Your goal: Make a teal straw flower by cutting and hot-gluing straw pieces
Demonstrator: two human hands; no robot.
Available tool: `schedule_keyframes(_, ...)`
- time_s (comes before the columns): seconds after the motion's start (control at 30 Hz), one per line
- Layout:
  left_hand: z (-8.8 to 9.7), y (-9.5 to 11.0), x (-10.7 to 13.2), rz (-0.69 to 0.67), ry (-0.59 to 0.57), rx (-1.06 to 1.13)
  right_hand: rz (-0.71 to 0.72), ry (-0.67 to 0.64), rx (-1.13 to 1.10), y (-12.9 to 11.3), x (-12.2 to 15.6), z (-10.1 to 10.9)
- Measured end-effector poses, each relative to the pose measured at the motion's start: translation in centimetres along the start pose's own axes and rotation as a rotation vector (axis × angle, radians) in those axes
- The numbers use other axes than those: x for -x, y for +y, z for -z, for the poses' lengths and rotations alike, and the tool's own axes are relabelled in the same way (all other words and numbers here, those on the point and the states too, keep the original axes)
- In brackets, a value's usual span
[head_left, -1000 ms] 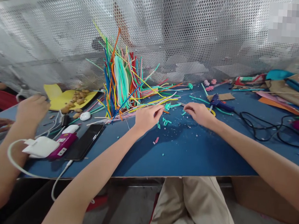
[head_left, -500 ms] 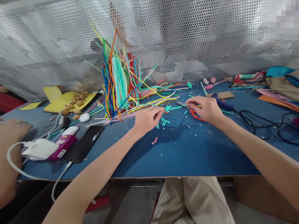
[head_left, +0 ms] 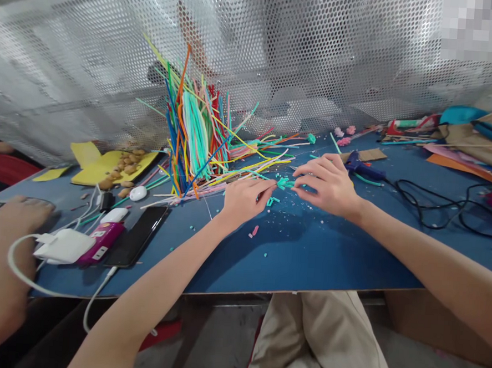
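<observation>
My left hand (head_left: 247, 199) pinches a small turquoise piece bunched from pipe cleaner (head_left: 285, 183) between thumb and fingertips. From the other side, my right hand (head_left: 328, 183) grips its right end with thumb and index finger, the other fingers curved loosely above. Short turquoise cut bits (head_left: 272, 201) lie on the blue table just below the left fingertips. The scissors are mostly hidden behind my right hand. Beyond the hands lie loose coloured pipe cleaners (head_left: 255, 165).
A tall bundle of pipe cleaners (head_left: 196, 136) stands back left, by a mesh partition (head_left: 320, 61). A phone (head_left: 140, 237), a purple power strip (head_left: 103, 242) and cables are at left, near another person's arm (head_left: 12, 247). A blue glue gun (head_left: 366, 168) lies right.
My right hand has let go of the scissors and moved slightly left onto the turquoise piece, spreading its fingers more. My left hand stays nearly in place, still holding that piece.
</observation>
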State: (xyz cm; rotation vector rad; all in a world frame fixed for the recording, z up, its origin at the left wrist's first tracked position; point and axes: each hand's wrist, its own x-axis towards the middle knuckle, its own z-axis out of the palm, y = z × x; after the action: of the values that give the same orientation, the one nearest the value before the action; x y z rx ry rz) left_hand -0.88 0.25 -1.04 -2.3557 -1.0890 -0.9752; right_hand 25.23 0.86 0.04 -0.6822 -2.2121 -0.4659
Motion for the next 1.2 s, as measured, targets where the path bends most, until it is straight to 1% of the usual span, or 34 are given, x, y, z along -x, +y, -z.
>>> schedule_keyframes(0.13,0.1,0.2,-0.1,-0.046,0.042,-0.004,0.030,0.058,0.015,-0.1,0.1,-0.2)
schedule_keyframes(0.27,0.2,0.4,-0.1,-0.034,0.025,0.002,0.056,0.111,0.042,-0.2,-0.1,-0.4)
schedule_keyframes(0.43,0.0,0.4,0.0,-0.014,0.019,0.009,0.064,0.110,0.046,-0.4,-0.2,-0.5)
schedule_keyframes(0.67,0.0,0.4,0.0,-0.024,0.031,0.025,0.057,0.135,0.039,-0.7,-0.1,-0.6)
schedule_keyframes(0.93,0.0,0.4,0.1,-0.035,0.053,0.014,0.053,0.160,0.055,-1.0,-0.3,-0.2)
schedule_keyframes(1.07,0.0,0.4,0.1,-0.047,0.061,-0.002,0.028,0.139,0.028,-1.1,-0.3,-0.3)
schedule_keyframes(1.2,-0.3,0.2,0.3,-0.021,0.043,-0.004,0.022,0.130,0.007,-0.9,-0.1,-0.4)
